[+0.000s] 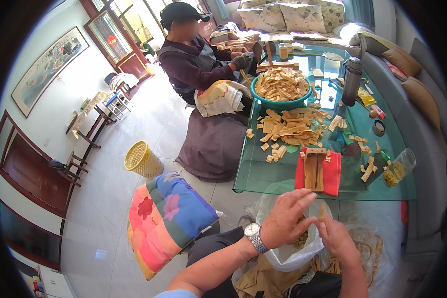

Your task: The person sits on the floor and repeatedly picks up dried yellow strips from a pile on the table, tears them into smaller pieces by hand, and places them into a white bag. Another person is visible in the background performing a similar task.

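Observation:
My left hand [288,216], with a silver watch [254,232] on its wrist, is raised with its fingers stretched apart and nothing in them. Close beside it, my right hand [336,237] pinches a short, thin yellowish strip [323,210]. Both hands are above a white plastic bag [283,258] that holds some pale pieces. Just beyond them, a wooden block [313,174] with a dark groove and a crosspiece lies on a folded red cloth [334,174] at the glass table's near edge.
Loose yellowish strips [290,130] lie on the glass table [253,171], before a heaped teal basin [263,102]. A thermos [351,82] and glass jar [400,168] stand at right. A co-worker [193,64] sits at far left, beyond a yellow basket [143,160] and bright cushion [169,218].

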`<state>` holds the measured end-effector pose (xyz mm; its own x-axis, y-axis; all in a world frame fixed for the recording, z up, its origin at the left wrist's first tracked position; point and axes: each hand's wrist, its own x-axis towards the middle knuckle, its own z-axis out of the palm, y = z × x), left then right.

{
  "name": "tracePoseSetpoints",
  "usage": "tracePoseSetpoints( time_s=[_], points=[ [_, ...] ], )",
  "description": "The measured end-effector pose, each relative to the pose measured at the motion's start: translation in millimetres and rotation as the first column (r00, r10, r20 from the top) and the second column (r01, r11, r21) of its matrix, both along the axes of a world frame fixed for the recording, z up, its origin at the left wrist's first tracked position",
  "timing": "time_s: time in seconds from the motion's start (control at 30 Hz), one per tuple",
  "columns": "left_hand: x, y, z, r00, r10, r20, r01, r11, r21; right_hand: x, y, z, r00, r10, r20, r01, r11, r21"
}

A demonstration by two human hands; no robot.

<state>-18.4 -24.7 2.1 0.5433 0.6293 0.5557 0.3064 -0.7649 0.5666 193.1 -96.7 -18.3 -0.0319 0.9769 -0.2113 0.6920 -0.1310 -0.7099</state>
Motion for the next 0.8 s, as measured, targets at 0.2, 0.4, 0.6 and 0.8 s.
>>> tracePoseSetpoints(
  time_s=[0.2, 0.4, 0.6, 0.8],
  points=[
    [5.7, -4.5, -15.9, 0.930, -0.273, -0.245, 0.252, 0.961, -0.114, -15.5, -4.2, 7.6, 0.974, 0.094, -0.205, -0.033, 0.958, 0.285],
    [5.0, -3.4, -25.1, 0.900, -0.331, -0.284, 0.179, 0.873, -0.453, -6.4, -2.4, 4.3, 0.985, 0.168, 0.040, -0.167, 0.870, 0.464],
    [10.8, 5.6, -30.5, 0.917, -0.376, -0.135, 0.174, 0.680, -0.713, -10.7, 4.5, -1.4, 0.989, 0.061, 0.133, -0.131, 0.770, 0.624],
    [1.2, 7.7, -20.2, 0.937, -0.335, -0.094, 0.154, 0.643, -0.750, -15.2, -2.7, -3.1, 0.976, 0.074, 0.204, -0.169, 0.850, 0.499]
  ],
)
